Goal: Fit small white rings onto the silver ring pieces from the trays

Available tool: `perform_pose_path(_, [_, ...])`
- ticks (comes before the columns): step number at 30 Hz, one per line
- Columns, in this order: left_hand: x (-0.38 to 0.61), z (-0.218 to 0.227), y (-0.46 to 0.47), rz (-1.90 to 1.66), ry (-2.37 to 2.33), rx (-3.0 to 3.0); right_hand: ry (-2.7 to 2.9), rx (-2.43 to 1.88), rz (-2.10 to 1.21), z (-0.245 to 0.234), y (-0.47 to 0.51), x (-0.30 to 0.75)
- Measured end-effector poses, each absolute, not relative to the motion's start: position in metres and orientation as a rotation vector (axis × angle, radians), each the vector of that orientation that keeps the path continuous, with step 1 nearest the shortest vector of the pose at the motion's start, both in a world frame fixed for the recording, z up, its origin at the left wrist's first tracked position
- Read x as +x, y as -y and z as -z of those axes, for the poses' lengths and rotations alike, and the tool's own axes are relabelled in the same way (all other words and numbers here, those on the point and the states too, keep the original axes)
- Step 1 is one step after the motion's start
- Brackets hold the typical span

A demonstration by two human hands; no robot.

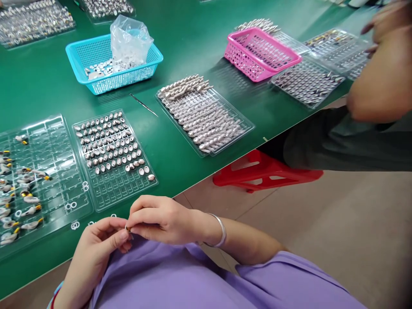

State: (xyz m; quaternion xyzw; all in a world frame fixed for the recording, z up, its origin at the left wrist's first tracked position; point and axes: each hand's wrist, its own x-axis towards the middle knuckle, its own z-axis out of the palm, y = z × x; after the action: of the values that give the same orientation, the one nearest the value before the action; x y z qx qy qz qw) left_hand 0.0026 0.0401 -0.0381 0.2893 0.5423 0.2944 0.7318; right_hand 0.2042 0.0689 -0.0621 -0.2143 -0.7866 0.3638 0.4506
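Observation:
My left hand (101, 240) and my right hand (162, 219) meet at the table's near edge, above the purple clothing. Both pinch a small part (128, 228) with a dark and orange-yellow bit and a pale edge; fingers cover most of it. Left of my hands lies a clear tray (62, 171) with small white, black and yellow pieces. Several white rings (75, 225) lie near its right edge and on the table. A second clear tray (112, 191), just beyond my hands, carries rows of small oval white-and-dark pieces, with bare slots at its near end.
Tweezers (143, 105) lie near a blue basket (74, 60) holding white pieces and a plastic bag (130, 40). A tray of pale twisted pieces (209, 120) and a pink basket (254, 73) stand rightward. A co-worker's arm (380, 81) and a red stool (254, 171) are at right.

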Motion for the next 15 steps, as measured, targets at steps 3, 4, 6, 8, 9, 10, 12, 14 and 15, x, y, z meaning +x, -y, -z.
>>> perform_pose_path(3, [0.0017,0.0393,-0.0408,-0.612,-1.198,0.66,1.984,-0.539,-0.849,0.0615,-0.0706,0.205])
perform_pose_path(4, [0.0014,0.0393,-0.0409,-0.598,-1.195,0.664,2.002,-0.539,-0.822,0.0614,-0.0712,0.2051])
perform_pose_path(6, [0.0014,0.0387,-0.041,-0.58,-1.18,0.659,2.043,-0.534,-0.763,0.0614,-0.0724,0.2052])
perform_pose_path(8, [0.0025,0.0377,-0.0411,-0.584,-1.165,0.636,2.071,-0.524,-0.716,0.0615,-0.0737,0.2049])
perform_pose_path(9, [0.0033,0.037,-0.0412,-0.591,-1.161,0.622,2.075,-0.514,-0.699,0.0617,-0.0743,0.2048])
perform_pose_path(10, [0.0042,0.0363,-0.0413,-0.598,-1.165,0.607,2.072,-0.502,-0.684,0.0619,-0.075,0.2048])
perform_pose_path(12, [0.0058,0.0352,-0.0416,-0.607,-1.171,0.58,2.066,-0.465,-0.664,0.0625,-0.0763,0.2054])
perform_pose_path(14, [0.0062,0.0349,-0.0418,-0.612,-1.175,0.566,2.089,-0.423,-0.669,0.0632,-0.0777,0.207])
perform_pose_path(15, [0.0059,0.0351,-0.0417,-0.61,-1.17,0.567,2.11,-0.407,-0.686,0.0636,-0.0783,0.2081])
